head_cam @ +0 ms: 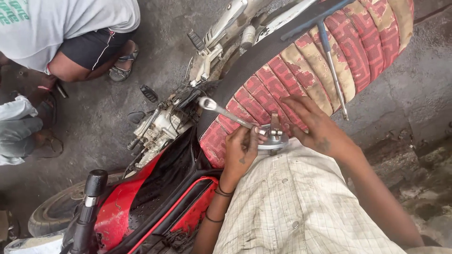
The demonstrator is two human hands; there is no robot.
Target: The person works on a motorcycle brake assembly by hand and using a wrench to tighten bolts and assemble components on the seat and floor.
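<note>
Closest to the viewer is the person's checked shirt (301, 202), pale and a little dirty, which fills the bottom of the view. Above it both hands work on a small round metal part (274, 139) that rests on the front end of the motorcycle seat (301, 70), a seat with a red and beige patterned cover. On the left forearm I see dark bracelets; the left hand (240, 153) has its fingers curled around the handle of a silver wrench (226, 113), holding it firmly. The ring end of the wrench points up and to the left, over the black edge of the seat, and the other end meets the metal part. The right hand (313, 124) lies on the seat just beside this part, with the fingers spread rather wide and the fingertips pressing the seat cover; it holds nothing that I can see. The red fuel tank (141, 197) and a black handlebar grip (94, 183) are at lower left, and the engine (162, 127) is visible beside the seat. At upper left another person in a white shirt (52, 23) crouches on the grey concrete floor (94, 117), well apart from the hands.
</note>
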